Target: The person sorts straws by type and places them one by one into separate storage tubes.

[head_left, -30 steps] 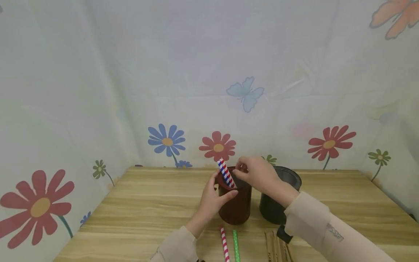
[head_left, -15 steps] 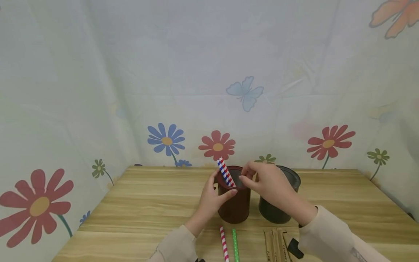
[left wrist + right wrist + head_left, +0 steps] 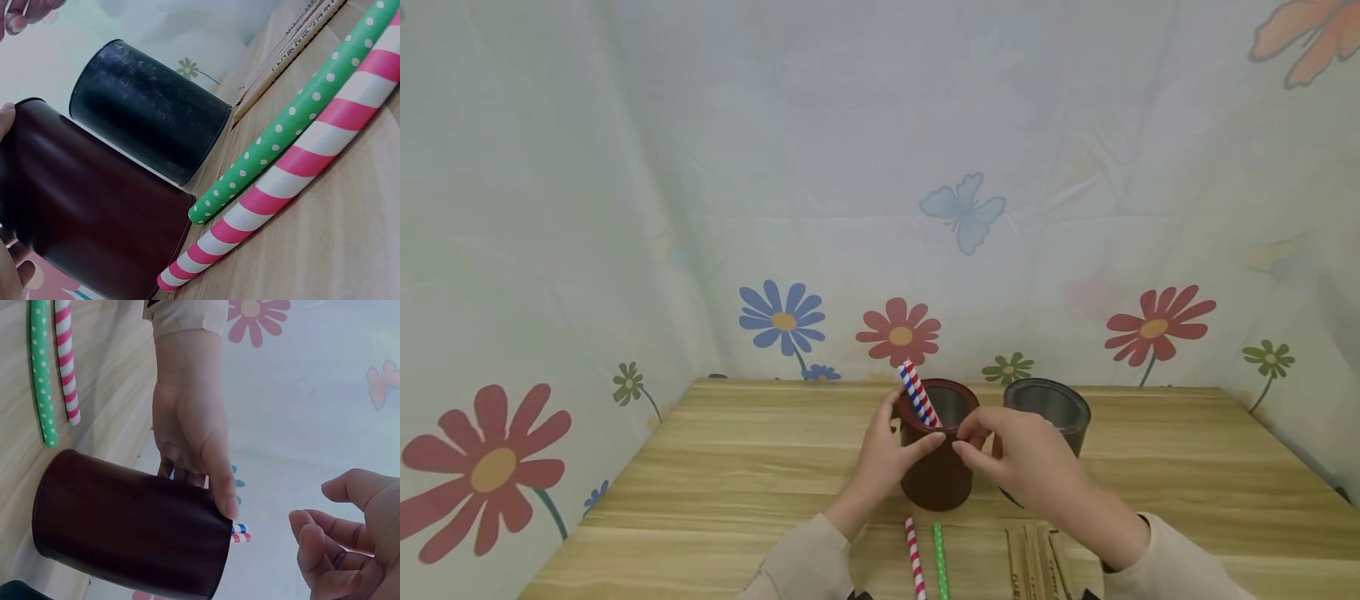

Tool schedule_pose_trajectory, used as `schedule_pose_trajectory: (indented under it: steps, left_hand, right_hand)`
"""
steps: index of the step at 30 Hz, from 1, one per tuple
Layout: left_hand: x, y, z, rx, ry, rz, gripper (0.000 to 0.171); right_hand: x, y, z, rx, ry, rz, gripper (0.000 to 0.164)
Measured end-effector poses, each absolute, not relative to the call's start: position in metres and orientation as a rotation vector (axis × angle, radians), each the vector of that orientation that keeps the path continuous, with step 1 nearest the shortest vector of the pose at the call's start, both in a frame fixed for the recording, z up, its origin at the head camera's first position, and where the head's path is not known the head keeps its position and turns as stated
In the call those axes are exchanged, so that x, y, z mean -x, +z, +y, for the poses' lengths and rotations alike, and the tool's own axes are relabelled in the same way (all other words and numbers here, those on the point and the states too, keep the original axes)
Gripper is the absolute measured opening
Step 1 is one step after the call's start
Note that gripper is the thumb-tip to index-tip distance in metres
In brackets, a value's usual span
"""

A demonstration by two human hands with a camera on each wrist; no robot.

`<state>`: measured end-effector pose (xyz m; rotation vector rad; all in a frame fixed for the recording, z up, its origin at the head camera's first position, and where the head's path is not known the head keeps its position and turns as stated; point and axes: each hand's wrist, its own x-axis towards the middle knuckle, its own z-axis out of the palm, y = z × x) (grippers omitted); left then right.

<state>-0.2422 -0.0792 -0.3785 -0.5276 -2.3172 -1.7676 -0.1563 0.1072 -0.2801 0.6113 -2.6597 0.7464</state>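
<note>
Dark red-brown cylindrical container (image 3: 936, 483) stands upright on the wood-grain worktop (image 3: 760, 467), a little right of the middle in the lower half of the head frame. The left hand (image 3: 886, 458) grips it near the rim: its fingers are clamped on the wall, with the thumb on the near side and the other fingers round the left and behind. Two striped straws, a blue-and-white straw (image 3: 911, 390) and a red-and-white straw (image 3: 921, 392), lean side by side inside it, their tops poking out toward the upper left.

The right hand (image 3: 1030, 458) hovers by the right of that rim and holds nothing; in the right wrist view its fingers are loosely curled, the thumb apart from them and the whole hand clear of the container.

Just to the right stands a black cylindrical container (image 3: 147, 112), partly hidden behind the right hand in the head view. At the bottom centre lie a pink-and-white striped straw (image 3: 914, 558) and a green polka-dot straw (image 3: 941, 560); to their right, several slim brown printed paper sleeves (image 3: 1033, 558). A pale curtain (image 3: 820, 150) with flowers and butterflies fills the upper frame
</note>
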Motion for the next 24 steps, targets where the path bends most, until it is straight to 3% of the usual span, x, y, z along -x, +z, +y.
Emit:
schedule_pose_trajectory:
  steps: [24]
  left_hand:
    - [0.242, -0.379, -0.079, 0.513, -1.757, -2.308, 0.093]
  right_hand:
    - [0.151, -0.353, 0.095, -0.746, 0.902, -2.820, 0.009]
